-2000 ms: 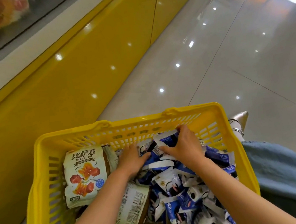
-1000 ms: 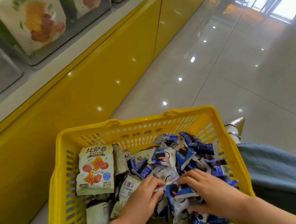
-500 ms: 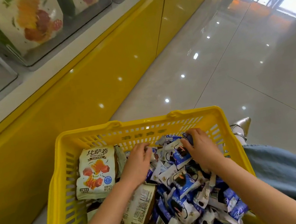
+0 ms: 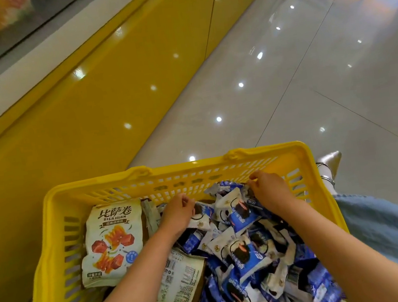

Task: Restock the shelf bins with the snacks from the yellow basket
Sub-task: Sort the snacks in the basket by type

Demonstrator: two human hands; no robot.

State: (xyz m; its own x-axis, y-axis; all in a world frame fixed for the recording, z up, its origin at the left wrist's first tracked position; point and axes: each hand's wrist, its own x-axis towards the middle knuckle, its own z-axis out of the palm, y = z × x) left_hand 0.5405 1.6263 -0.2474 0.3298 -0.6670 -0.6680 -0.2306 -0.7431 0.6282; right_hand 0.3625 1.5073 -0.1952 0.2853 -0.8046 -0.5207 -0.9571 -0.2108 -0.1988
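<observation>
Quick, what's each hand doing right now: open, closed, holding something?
Left hand: closed round blue-and-white snack packets in the yellow basket.
Right hand: closed, pinching packets from the same pile.

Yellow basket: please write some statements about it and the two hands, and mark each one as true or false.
1. Both the left hand and the right hand are inside the yellow basket. True.
2. The blue and white packets fill the basket's left side. False: they are heaped on its right side.
3. The large cream bag lies face up by the basket's left wall. True.
4. The left hand holds the large cream bag. False: its curled fingers are at the blue and white packets, beside that bag.
</observation>
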